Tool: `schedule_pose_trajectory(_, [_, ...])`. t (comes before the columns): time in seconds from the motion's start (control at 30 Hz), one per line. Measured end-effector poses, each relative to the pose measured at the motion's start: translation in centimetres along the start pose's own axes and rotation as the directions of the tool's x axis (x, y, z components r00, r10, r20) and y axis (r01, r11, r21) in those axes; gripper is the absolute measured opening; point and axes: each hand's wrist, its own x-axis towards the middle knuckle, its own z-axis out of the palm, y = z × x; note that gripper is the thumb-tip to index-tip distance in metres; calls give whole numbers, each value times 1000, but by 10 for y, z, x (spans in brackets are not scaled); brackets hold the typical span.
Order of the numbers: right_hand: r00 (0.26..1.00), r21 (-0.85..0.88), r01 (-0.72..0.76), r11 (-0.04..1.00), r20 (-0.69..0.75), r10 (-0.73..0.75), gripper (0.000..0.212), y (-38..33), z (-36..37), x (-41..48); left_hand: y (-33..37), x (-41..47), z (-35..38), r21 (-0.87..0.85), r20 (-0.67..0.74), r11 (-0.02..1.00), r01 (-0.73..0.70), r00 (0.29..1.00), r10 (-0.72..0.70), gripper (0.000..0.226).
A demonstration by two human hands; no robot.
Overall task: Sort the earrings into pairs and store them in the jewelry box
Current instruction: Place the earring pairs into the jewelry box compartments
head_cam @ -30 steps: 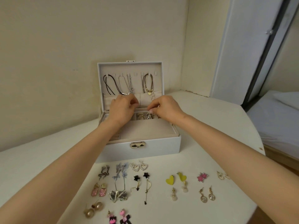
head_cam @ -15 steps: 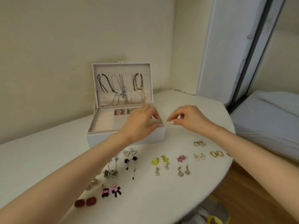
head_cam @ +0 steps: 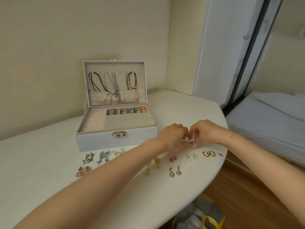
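While the white table (head_cam: 41, 162) offered its widest stretch of smooth top to the left of the box, its rim curved round on the right above a wooden floor. Near the front edge lay paired earrings: grey snake earrings (head_cam: 88, 158), glossy pink drop earrings (head_cam: 83, 171) and blue-grey dangling earrings (head_cam: 103, 157). Behind them stood the jewelry box (head_cam: 99, 142), white and rectangular. Its lid was upright near the wall, with cord and chain necklaces (head_cam: 113, 90) hanging inside. Ridged ring rolls and velvety beige compartments filled the tray, and the rear ones held stored earrings (head_cam: 125, 111). Just right of the box the left hand (head_cam: 171, 138) was knuckles up, fingers curled down to a small gold earring (head_cam: 189, 142) on the tabletop; whether it gripped could not be told. The right hand (head_cam: 207, 133) was close beside it, thumb and forefinger pinching that earring. Nearer the front lay pink star earrings (head_cam: 173, 159) and round coin drop earrings (head_cam: 175, 172). Further right, gold rectangular hoops (head_cam: 208, 154) sat close to the curved edge.
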Motion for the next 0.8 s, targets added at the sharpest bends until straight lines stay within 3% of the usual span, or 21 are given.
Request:
schedule_pose_trajectory(0.1, [1000, 32, -16, 999, -3, 16, 16, 4, 2, 2, 2, 7, 6, -8, 24, 999, 44, 999, -43, 37])
schedule_pose_trajectory(0.43, [1000, 208, 10, 978, 12, -13, 24, 5, 1, 5, -2, 8, 7, -89, -9, 996, 6, 1000, -7, 24])
schedule_pose_trajectory(0.63, [1000, 512, 27, 859, -11, -26, 14, -11, -13, 4, -14, -10, -15, -221, -135, 975, -26, 991, -4, 24])
schedule_pose_trajectory(0.8, [997, 639, 79, 765, -39, -71, 13, -34, -24, 8, -29, -30, -38, -327, -245, 943, -66, 969, -17, 20])
